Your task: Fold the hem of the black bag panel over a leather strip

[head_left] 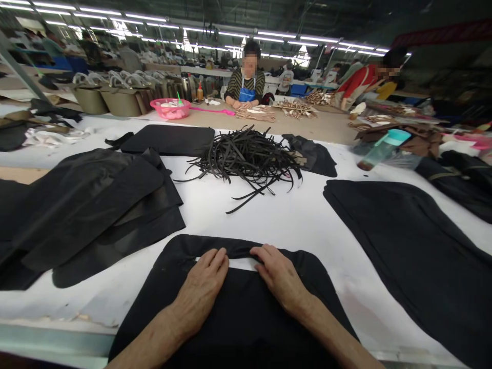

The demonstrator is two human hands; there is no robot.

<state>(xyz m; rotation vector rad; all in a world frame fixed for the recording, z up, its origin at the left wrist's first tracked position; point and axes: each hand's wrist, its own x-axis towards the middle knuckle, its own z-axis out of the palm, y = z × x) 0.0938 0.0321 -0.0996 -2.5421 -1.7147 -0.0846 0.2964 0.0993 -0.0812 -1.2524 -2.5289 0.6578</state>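
Left hand (202, 289) and right hand (280, 279) flat, fingers spread, pressing black fabric panel (238, 323) at near table edge (57, 302), fingertips beside its white slot, strap pile (248, 156) far behind.

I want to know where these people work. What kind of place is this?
Probably a bag or sewing factory: long white worktable, stacked black fabric pieces, a heap of thin black straps, other workers at benches.

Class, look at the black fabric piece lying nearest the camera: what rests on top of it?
Both hands lie flat on the black fabric piece, the left hand and right hand, fingertips at its cut-out opening. The fabric beneath the palms is hidden.
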